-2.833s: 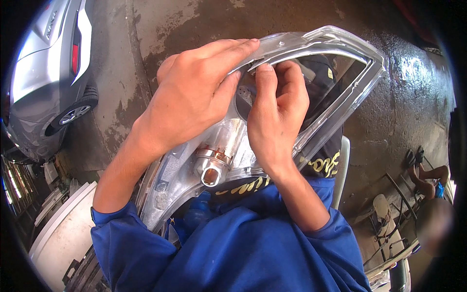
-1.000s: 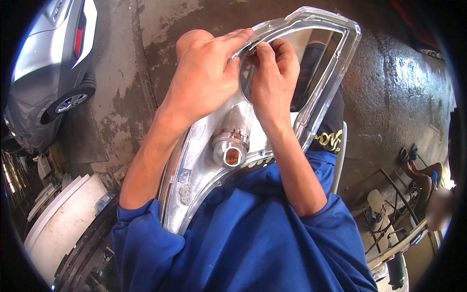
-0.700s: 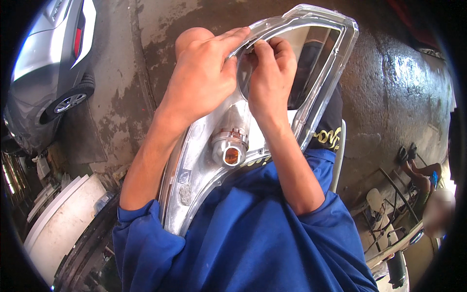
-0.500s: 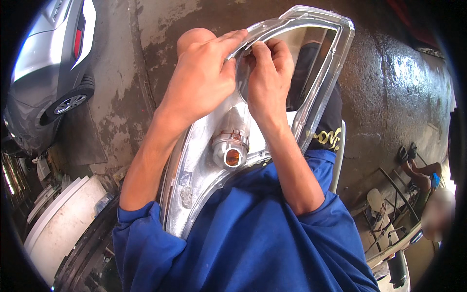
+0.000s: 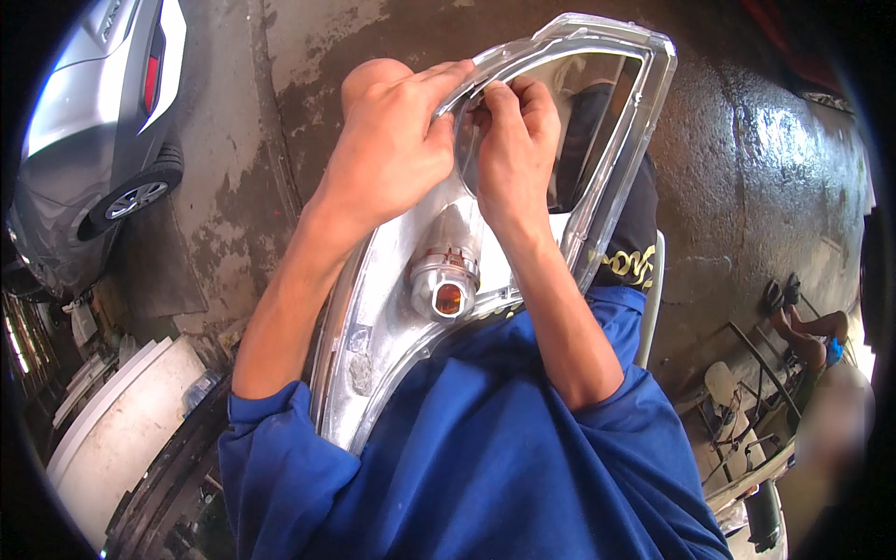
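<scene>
A silvery car headlight housing (image 5: 385, 308) lies across my lap, its far end raised. It has a large opening with a clear rim (image 5: 659, 84) at that end and a round bulb socket with an amber centre (image 5: 449, 299) nearer me. My left hand (image 5: 397, 145) wraps over the housing's far left edge, its fingers stretched along the rim and partly hidden. Just to the right, my right hand (image 5: 519, 154) is closed in a pinch at the inner edge of the opening. Whatever sits between its fingertips is hidden.
A grey car (image 5: 103, 140) stands at the far left on the stained concrete floor (image 5: 233, 196). White curved panels (image 5: 126, 415) and dark parts are stacked at the lower left. To the right, a person (image 5: 821, 373) sits near a metal frame (image 5: 761, 373). Wet floor shines at the upper right.
The housing has shifted very slightly, its socket a touch to the right and up. Both hands keep nearly the same places and grips.
</scene>
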`<action>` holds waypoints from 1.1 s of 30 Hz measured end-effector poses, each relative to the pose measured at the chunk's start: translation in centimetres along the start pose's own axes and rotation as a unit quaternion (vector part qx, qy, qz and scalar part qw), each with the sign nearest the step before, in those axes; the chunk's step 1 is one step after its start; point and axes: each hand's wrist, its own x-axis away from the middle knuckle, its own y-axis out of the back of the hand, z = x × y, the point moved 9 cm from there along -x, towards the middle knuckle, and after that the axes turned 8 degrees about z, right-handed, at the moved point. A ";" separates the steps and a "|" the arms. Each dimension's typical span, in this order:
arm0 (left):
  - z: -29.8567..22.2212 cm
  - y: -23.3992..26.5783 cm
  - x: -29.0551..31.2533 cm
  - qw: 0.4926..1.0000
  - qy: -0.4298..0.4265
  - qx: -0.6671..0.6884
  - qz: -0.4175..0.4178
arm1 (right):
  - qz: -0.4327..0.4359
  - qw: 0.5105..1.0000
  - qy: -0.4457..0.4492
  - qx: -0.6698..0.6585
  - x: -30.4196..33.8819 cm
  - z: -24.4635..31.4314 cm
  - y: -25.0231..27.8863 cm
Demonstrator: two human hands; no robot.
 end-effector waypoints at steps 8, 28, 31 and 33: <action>2.0 -0.8 0.2 0.999 -0.012 0.049 0.008 | 0.020 1.000 -0.020 -0.014 1.2 -0.2 0.2; 5.1 -3.6 1.5 0.885 0.158 0.432 0.072 | 0.045 0.996 -0.034 -0.063 2.9 0.6 0.2; 4.8 -3.3 1.6 0.885 0.164 0.429 0.068 | 0.051 0.996 -0.042 -0.066 3.3 0.4 0.4; 4.8 -3.4 1.9 0.884 0.170 0.431 0.060 | 0.041 0.996 -0.028 -0.080 3.3 0.5 0.2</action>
